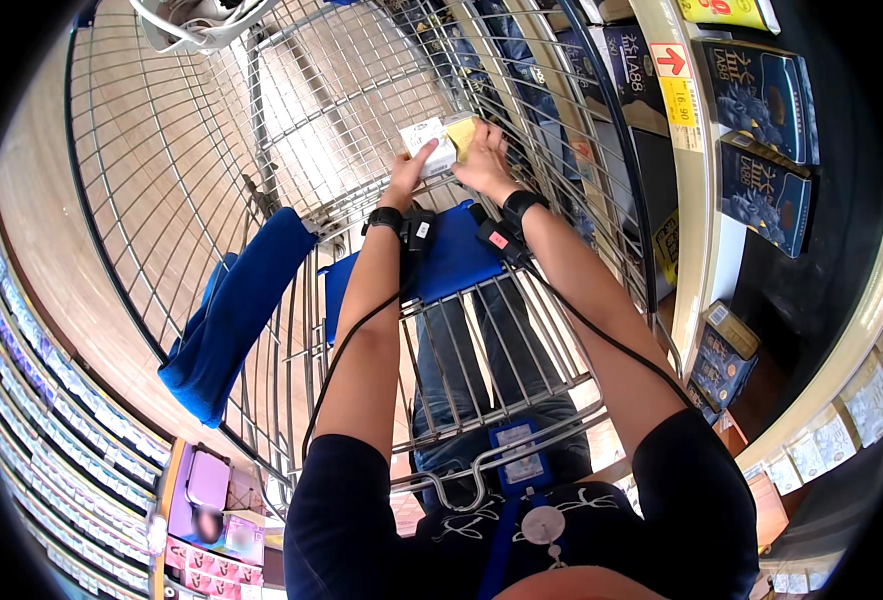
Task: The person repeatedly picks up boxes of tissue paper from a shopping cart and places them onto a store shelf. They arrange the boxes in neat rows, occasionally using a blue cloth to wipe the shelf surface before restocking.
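Inside the wire shopping cart, both my hands hold a small white-and-yellow box. My left hand grips the white part, its thumb lying across the face. On the other side my right hand has its fingers wrapped round the yellow part. Whether this is one box or two pressed together, I cannot tell. Just below my wrists is a blue plastic panel on the cart's near end. Black wrist straps with small cabled devices sit on both my arms.
A blue cloth hangs over the cart's left rim. At the far left of the cart is a white basket. Shelves with dark blue boxes and a price tag stand close on the right. Stocked shelves line the lower left.
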A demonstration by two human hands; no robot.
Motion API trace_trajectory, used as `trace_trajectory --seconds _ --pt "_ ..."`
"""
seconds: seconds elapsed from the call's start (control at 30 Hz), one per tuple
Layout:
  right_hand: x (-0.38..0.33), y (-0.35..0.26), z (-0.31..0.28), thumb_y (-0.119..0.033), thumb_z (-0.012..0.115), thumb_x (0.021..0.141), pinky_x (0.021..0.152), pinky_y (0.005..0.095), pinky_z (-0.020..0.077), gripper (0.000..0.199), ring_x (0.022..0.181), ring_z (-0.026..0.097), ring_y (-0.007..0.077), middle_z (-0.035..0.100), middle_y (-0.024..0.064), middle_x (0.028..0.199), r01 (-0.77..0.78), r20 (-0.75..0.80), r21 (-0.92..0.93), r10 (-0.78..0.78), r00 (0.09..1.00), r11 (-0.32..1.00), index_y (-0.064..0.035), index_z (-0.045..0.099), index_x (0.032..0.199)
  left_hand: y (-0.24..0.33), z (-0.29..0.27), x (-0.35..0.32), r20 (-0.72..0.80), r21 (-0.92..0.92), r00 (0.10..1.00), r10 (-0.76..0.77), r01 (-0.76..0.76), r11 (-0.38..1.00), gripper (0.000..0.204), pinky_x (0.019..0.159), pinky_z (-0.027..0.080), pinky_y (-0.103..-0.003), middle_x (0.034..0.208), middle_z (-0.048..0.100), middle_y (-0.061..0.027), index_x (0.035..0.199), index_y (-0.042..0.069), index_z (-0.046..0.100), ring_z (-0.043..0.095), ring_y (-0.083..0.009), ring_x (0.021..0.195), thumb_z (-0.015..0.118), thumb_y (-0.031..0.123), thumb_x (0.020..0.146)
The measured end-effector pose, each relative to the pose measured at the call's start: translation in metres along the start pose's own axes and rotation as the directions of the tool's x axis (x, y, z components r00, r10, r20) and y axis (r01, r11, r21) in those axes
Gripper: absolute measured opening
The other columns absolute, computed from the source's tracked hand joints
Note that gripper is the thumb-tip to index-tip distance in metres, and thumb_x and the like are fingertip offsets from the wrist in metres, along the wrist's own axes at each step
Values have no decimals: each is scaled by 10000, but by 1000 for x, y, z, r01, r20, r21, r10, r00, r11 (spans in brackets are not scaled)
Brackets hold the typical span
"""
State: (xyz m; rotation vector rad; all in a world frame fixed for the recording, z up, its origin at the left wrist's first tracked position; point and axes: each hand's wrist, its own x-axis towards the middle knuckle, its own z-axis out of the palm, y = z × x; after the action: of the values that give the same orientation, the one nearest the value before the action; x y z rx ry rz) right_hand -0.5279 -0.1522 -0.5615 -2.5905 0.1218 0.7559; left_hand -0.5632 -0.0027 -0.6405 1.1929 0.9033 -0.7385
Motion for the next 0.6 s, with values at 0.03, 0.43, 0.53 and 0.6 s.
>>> trace_trajectory --seconds 0.03,0.43,0.53,0.6 --pt "0 -7 -1 -210 730 653 1045 453 285 996 1237 300 458 304 258 1306 -14 17 1 14 1000 1000 -36 129 1428 1 -7 4 40 -39 999 -28 30 999 802 647 433 -264 983 618 -87 1179 -12 520 581 -165 799 799 506 633" --pt "18 9 -15 -176 556 771 1020 461 322 525 1124 558 306 610 172 1173 206 395 -272 -86 915 940 -182 539 1296 -2 -61 -10 78 -148 997 -8 19 989 648 605 473 -301 968 602 -92 1130 31 368 602 -165 805 788 140 648" --pt "19 -29 -20 -155 539 823 887 430 483 403 1028 624 339 640 189 1109 201 487 -318 -23 873 926 -81 586 1216 -16 -57 -8 -74 -76 984 161 -167 983 351 557 442 -242 875 666 -55 996 -8 633 613 -131 729 730 128 686" --pt "28 -36 -16 -155 541 828 844 411 518 372 1000 635 347 655 187 1070 81 433 -320 70 899 944 -42 600 1178 -13 -51 -10 -117 -65 975 187 -196 979 354 528 442 -233 858 667 -47 997 -9 629 616 -131 692 735 102 678"
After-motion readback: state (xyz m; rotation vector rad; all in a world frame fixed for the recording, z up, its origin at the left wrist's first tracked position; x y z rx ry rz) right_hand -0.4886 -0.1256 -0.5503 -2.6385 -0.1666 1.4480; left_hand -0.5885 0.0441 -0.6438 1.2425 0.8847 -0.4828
